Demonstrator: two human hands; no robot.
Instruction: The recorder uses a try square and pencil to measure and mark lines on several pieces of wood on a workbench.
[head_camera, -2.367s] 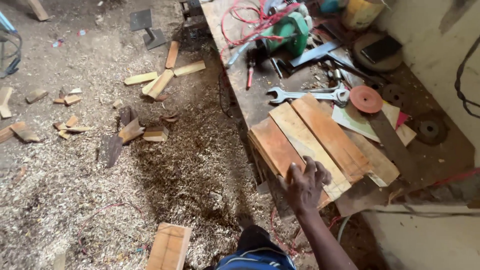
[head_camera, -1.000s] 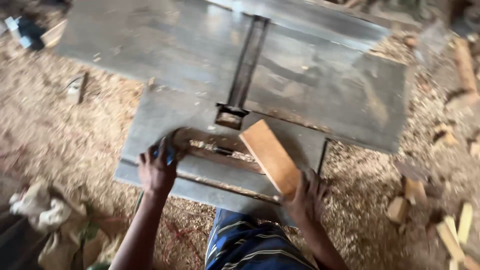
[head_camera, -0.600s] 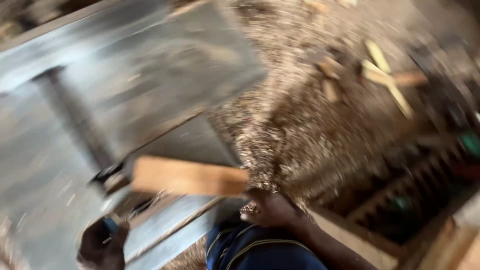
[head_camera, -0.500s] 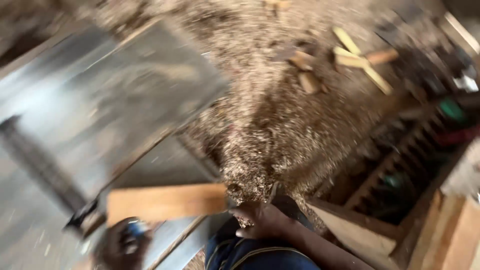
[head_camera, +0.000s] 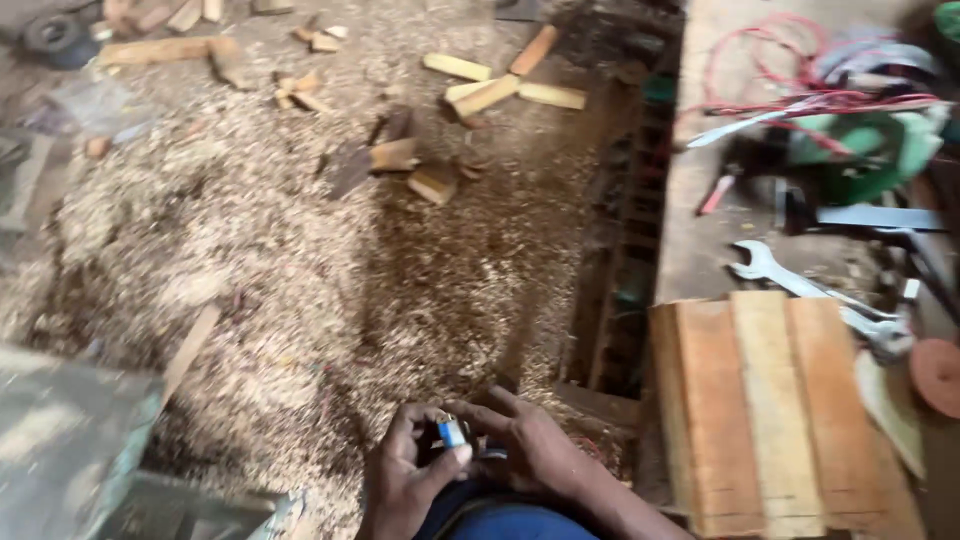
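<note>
Sawdust-strewn floor beside cluttered workbench

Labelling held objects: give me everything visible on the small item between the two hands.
The small item is mostly hidden. What shows is a short blue part with a pale, shiny band, likely metal or plastic; its kind cannot be told. It sits low in the head view, above the person's lap and the sawdust floor. The left hand cups it from below, thumb across it; the right hand closes on it from the other side.
</note>
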